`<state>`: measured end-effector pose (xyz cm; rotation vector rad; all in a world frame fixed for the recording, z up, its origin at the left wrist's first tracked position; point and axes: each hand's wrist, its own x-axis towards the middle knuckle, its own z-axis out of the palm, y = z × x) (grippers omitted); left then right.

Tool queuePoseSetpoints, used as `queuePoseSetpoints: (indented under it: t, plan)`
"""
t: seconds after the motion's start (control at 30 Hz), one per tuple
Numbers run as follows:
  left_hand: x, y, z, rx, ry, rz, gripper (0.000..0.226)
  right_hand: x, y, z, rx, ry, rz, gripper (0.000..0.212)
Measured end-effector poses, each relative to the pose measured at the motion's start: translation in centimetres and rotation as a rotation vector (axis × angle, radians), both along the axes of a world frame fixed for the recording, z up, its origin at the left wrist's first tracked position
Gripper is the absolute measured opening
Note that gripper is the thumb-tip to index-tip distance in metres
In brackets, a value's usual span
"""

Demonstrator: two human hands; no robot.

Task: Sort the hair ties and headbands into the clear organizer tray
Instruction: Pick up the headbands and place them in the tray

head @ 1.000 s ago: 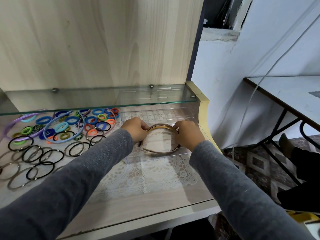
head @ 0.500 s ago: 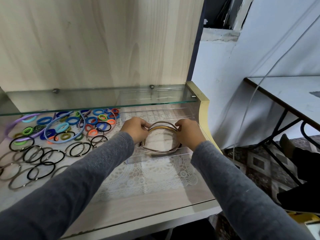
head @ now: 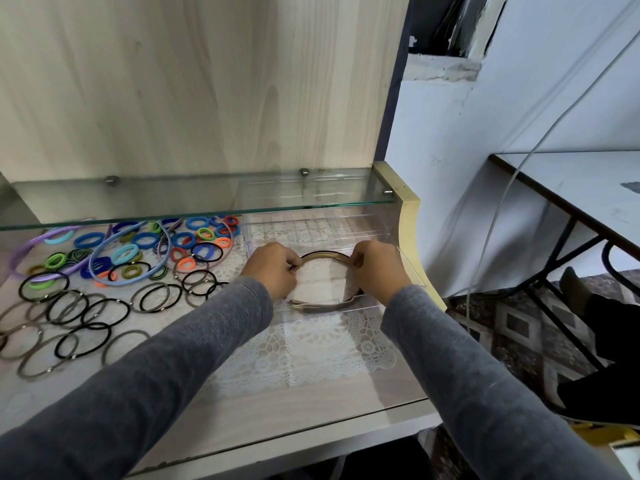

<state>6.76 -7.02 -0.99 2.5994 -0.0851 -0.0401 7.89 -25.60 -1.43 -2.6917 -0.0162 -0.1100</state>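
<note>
The clear organizer tray [head: 403,268] sits on a lace mat under the glass shelf, right of centre. Inside its front compartment lie brown and gold headbands [head: 323,255], their ends near the tray's front wall. My left hand [head: 273,268] grips the left side of the headbands, and my right hand [head: 377,268] grips the right side. Left of the tray, colourful hair ties [head: 145,240] and thin black and grey hair ties [head: 86,313] are spread over the desk. A purple headband [head: 20,252] and a light blue headband [head: 104,251] lie among them.
A glass shelf [head: 207,206] hangs low over the back of the desk. A wooden back panel stands behind it. The desk's right edge has a yellow trim [head: 408,216]. A second table [head: 588,188] and a white cable [head: 502,209] are at the right.
Both hands have stayed on the headbands in the tray and shifted only slightly. The headbands sit a little lower and flatter in the compartment.
</note>
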Motion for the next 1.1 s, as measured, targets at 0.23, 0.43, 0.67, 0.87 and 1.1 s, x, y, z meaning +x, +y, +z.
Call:
queuePoseSetpoints:
  t: [0.23,0.43,0.67,0.87,1.1]
  plan:
    - [-0.2,0.3,-1.0,0.159,-0.114,-0.085,0.033,-0.5,0.5,-0.8,-0.005,-0.071,-0.035,0.019]
    - [-0.6,0.9,-0.9,0.347,-0.133,-0.164,0.037,-0.3,0.3,-0.5,0.025,-0.018,-0.077,0.018]
    - [-1.0,0.9,-0.5,0.351,-0.063,-0.172,0.043,-0.4,-0.7,0.2,0.125,0.016,-0.055,0.024]
    - [-1.1,1.2,-1.7,0.268,-0.097,-0.15,0.038,-0.9,0.4,0.8,-0.054,0.009,-0.058,0.016]
    - [-1.0,1.2,-2.3,0.212,-0.105,-0.109,0.039,-2.4,3.7,0.5,0.0,-0.093,0.201,0.029]
